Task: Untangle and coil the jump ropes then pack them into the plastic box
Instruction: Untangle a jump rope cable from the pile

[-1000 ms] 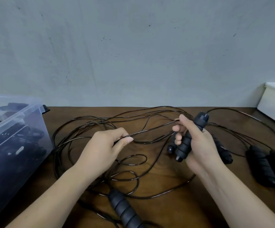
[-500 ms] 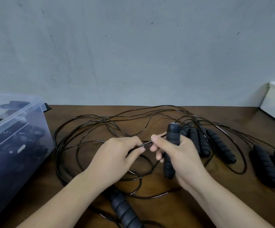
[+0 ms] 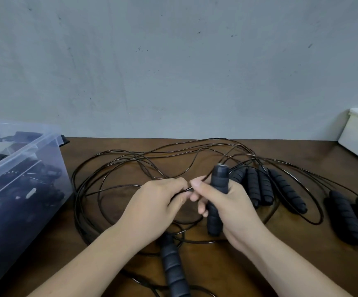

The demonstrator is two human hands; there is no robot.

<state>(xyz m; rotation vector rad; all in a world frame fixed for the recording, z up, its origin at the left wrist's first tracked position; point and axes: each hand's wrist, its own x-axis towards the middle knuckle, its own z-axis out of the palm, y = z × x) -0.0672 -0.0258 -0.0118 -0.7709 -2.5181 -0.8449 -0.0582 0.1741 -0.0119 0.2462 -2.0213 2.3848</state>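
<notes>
A ribbed black foam handle (image 3: 218, 183) is clasped in the right grip (image 3: 233, 211); thin, likely springy black cord (image 3: 120, 186) is pinched by the left grip (image 3: 154, 204).

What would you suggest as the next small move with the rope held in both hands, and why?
Probably draw the pinched cord through the left hand to form a first loop against the handle. The right hand grips that handle upright, the left hand pinches a thin cord just beside it, and loose cords sprawl tangled across the table.
</notes>
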